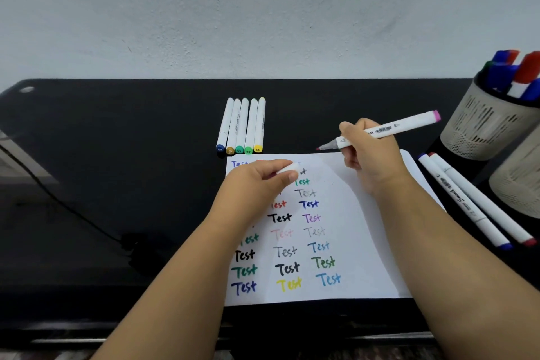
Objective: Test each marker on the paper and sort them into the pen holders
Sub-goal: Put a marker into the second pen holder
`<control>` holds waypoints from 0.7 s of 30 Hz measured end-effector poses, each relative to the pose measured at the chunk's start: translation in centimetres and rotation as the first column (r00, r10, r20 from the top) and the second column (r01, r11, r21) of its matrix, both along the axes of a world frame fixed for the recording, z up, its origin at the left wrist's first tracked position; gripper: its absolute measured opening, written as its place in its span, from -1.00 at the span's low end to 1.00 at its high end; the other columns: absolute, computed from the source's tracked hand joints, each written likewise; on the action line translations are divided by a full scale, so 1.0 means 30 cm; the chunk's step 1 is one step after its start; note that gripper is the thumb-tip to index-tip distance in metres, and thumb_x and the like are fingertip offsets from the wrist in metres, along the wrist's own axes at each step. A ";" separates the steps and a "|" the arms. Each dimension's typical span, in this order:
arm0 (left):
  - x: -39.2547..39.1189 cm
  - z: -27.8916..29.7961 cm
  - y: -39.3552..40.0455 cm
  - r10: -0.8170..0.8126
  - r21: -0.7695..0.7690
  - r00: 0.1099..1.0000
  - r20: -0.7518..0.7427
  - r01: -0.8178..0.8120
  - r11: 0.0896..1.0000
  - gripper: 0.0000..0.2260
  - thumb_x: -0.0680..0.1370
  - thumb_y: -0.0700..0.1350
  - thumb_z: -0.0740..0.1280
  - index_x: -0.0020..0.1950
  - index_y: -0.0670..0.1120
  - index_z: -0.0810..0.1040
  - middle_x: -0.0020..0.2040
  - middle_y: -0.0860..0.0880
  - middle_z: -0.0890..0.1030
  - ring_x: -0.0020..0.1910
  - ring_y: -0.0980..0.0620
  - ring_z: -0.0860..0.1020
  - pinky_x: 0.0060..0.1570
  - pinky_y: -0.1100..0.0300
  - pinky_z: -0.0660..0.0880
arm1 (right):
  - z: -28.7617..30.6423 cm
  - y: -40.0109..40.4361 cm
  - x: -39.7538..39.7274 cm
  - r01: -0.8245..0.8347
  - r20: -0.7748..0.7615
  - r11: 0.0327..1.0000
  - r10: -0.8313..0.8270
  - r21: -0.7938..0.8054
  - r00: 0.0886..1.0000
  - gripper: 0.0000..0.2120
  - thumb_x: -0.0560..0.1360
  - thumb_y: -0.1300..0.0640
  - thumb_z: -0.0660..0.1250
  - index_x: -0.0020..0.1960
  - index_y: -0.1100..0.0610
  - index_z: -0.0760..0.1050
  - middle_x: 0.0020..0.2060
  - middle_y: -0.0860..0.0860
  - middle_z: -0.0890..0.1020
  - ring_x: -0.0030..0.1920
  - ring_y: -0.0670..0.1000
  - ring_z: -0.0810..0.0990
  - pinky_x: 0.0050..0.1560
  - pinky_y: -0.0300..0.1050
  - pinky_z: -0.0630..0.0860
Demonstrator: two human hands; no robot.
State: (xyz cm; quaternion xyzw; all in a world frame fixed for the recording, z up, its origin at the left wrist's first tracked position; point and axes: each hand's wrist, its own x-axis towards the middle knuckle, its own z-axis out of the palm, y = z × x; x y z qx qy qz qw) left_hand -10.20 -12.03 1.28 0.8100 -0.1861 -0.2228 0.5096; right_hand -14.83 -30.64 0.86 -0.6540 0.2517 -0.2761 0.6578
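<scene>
glossy black desk (117,155) — matt white paper (362,257)

The left hand (260,181) covers several words in the upper left of the paper (359,242) and hides most of the white cap (287,168) it pinches. At the tabletop's right edge both pen holders (491,123) are cut off. Print on the pink marker (385,128) is unreadable.
</scene>
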 end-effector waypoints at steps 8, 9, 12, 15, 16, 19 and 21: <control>-0.014 0.037 -0.003 -0.080 -0.168 0.995 -0.055 0.070 0.983 -0.88 0.51 0.01 0.36 -0.03 0.23 0.63 -0.17 0.23 0.67 -0.16 0.29 0.61 -0.21 0.41 0.46 | 0.066 0.033 -0.013 -0.304 0.081 0.952 0.306 -0.041 0.949 -0.64 0.53 0.26 0.29 -0.41 0.13 0.30 -0.54 0.01 0.40 -0.50 -0.07 0.31 -0.47 -0.29 0.28; -0.016 0.037 -0.003 -0.084 -0.179 0.995 -0.055 0.073 0.981 -0.87 0.51 0.01 0.36 0.01 0.22 0.64 -0.15 0.22 0.67 -0.14 0.28 0.61 -0.17 0.37 0.45 | 0.069 0.038 -0.015 -0.315 0.067 0.947 0.319 -0.062 0.945 -0.66 0.53 0.26 0.30 -0.39 0.14 0.31 -0.55 0.01 0.41 -0.50 -0.07 0.32 -0.46 -0.29 0.29; -0.025 0.044 -0.001 -0.104 -0.207 0.994 -0.042 0.093 0.974 -0.84 0.51 -0.01 0.36 0.06 0.19 0.63 -0.13 0.22 0.67 -0.10 0.31 0.60 -0.10 0.34 0.44 | 0.071 0.051 -0.022 -0.361 0.028 0.926 0.366 -0.110 0.930 -0.69 0.51 0.26 0.32 -0.36 0.17 0.31 -0.56 -0.01 0.43 -0.50 -0.08 0.35 -0.45 -0.28 0.31; -0.030 0.052 0.002 -0.133 -0.221 0.991 -0.029 0.124 0.967 -0.84 0.52 -0.03 0.34 0.04 0.20 0.62 -0.13 0.19 0.68 -0.11 0.28 0.62 -0.09 0.32 0.45 | 0.077 0.070 -0.029 -0.445 -0.010 0.886 0.447 -0.127 0.894 -0.75 0.47 0.24 0.39 -0.32 0.15 0.38 -0.51 -0.02 0.51 -0.47 -0.10 0.42 -0.43 -0.29 0.37; -0.031 0.054 0.004 -0.133 -0.223 0.991 -0.021 0.125 0.967 -0.85 0.52 -0.03 0.34 0.01 0.22 0.62 -0.14 0.19 0.68 -0.12 0.27 0.62 -0.11 0.33 0.45 | 0.082 0.074 -0.032 -0.458 -0.018 0.880 0.460 -0.122 0.888 -0.79 0.44 0.23 0.41 -0.28 0.15 0.41 -0.49 -0.02 0.52 -0.46 -0.10 0.44 -0.42 -0.28 0.39; -0.029 0.056 0.007 -0.117 -0.225 0.993 -0.007 0.113 0.968 -0.85 0.51 -0.03 0.36 -0.04 0.24 0.62 -0.15 0.18 0.68 -0.13 0.25 0.62 -0.10 0.32 0.47 | 0.094 0.080 -0.046 -0.443 -0.027 0.894 0.442 -0.072 0.897 -0.74 0.28 0.17 0.49 -0.23 0.13 0.39 -0.48 -0.01 0.47 -0.49 -0.10 0.38 -0.44 -0.27 0.36; -0.031 0.056 0.012 -0.114 -0.215 0.993 0.010 0.113 0.970 -0.85 0.51 -0.03 0.36 -0.07 0.25 0.62 -0.15 0.18 0.68 -0.12 0.25 0.62 -0.10 0.32 0.46 | 0.098 0.086 -0.057 -0.434 -0.030 0.900 0.433 -0.031 0.901 -0.73 0.26 0.17 0.49 -0.23 0.12 0.38 -0.48 -0.02 0.44 -0.50 -0.11 0.34 -0.46 -0.26 0.33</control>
